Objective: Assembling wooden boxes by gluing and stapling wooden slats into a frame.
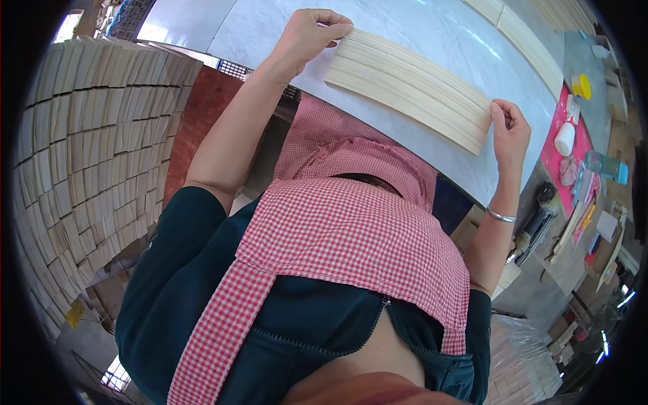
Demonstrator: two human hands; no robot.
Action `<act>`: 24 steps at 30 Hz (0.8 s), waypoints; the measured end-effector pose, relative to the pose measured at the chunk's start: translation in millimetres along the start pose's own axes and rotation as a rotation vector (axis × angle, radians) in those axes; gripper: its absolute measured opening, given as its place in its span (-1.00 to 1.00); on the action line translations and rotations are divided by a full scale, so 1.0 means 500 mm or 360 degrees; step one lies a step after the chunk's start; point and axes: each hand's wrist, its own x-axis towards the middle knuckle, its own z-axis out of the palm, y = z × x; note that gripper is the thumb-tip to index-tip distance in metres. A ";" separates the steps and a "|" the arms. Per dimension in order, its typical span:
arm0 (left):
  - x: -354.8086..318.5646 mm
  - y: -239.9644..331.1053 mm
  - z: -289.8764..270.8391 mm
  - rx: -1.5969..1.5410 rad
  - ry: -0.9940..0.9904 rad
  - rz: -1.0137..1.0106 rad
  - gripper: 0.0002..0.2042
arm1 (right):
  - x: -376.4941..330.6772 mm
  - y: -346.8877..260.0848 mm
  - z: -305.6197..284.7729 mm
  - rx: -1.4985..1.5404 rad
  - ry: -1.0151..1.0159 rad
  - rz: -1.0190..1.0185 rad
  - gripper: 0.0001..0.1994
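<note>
Pale wooden slats [410, 84] side by side in flat row, lying on marbled counter [256, 28]. Left hand [314, 39] at slats' far left corner, fingers [335, 29] pinching it. Right hand [511, 135] touching slats' right end, fingers curled; cannot tell whether pinching or only pressing. Longer wood strips [530, 44] beyond slats, toward right. Well right of slats: white bottle [565, 139], yellow container [580, 86]. Well left of slats: high stack of wood pieces [88, 138]. Checked apron [358, 229] on slats' near side.

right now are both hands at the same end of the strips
No, the left hand is at one end of the strips, the right hand at the other.
</note>
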 end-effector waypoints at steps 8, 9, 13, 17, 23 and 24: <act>0.005 0.001 0.000 0.0059 -0.0105 -0.0013 -0.76 | 0.000 0.031 0.002 -0.0055 0.0023 -0.0041 -0.82; 0.007 -0.013 -0.012 -0.0022 -0.0134 0.0049 -0.75 | -0.002 0.027 0.008 -0.0006 0.0021 -0.0045 -0.82; -0.011 -0.001 -0.010 -0.0026 0.0001 -0.0011 -0.74 | -0.028 0.016 0.021 0.0186 0.0241 0.0048 -0.83; -0.038 0.001 -0.012 0.0086 0.0008 -0.0040 -0.72 | -0.067 0.005 0.011 0.0007 0.0241 0.0029 -0.81; -0.063 0.011 0.007 0.0162 0.0078 -0.0060 -0.71 | -0.085 -0.009 0.022 -0.0115 0.0291 -0.0059 -0.83; -0.065 0.012 0.008 0.0148 0.0088 -0.0069 -0.71 | -0.086 -0.011 0.023 -0.0143 0.0295 -0.0079 -0.83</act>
